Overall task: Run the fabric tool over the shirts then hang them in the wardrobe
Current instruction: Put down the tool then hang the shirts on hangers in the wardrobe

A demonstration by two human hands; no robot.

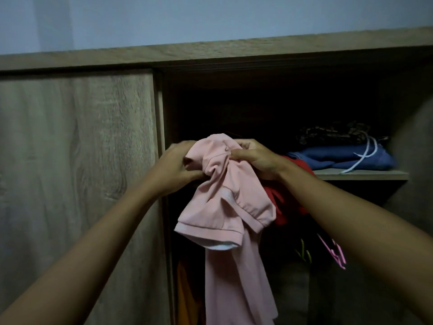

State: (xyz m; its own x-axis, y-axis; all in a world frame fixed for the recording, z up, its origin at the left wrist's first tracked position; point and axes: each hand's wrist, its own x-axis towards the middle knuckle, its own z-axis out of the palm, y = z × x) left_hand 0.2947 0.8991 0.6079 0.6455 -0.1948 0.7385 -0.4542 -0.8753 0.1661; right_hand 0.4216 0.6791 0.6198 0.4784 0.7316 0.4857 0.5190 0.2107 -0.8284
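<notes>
While the pink shirt (230, 202) is held up at the open side of the wardrobe (77, 141), the hanging step of the task appears to be in hand. The bunched collar end of the shirt is gripped by both hands: the left hand (178, 167) is closed on the cloth from the left, fingers curled into the folds, and the right hand (254, 158) is closed on it from the right, with the thumb pressed along the top of the gather. The rest of the garment is left to drop below the hands, one sleeve folded outward and the body trailing down. Whether a hanger is inside the collar cannot be told, and no rail is visible in the dark space beyond the hands. A red garment (290, 198) is seen just behind and below the right wrist, touching or nearly touching the shirt. Folded blue clothes (339, 158) are stacked on a shelf (360, 175) to the right of the right hand. A pink hanger (335, 254) is seen lower, under the right forearm. For the next move, a hook or rail would probably have to be found by feel, and the collar kept from slipping.
</notes>
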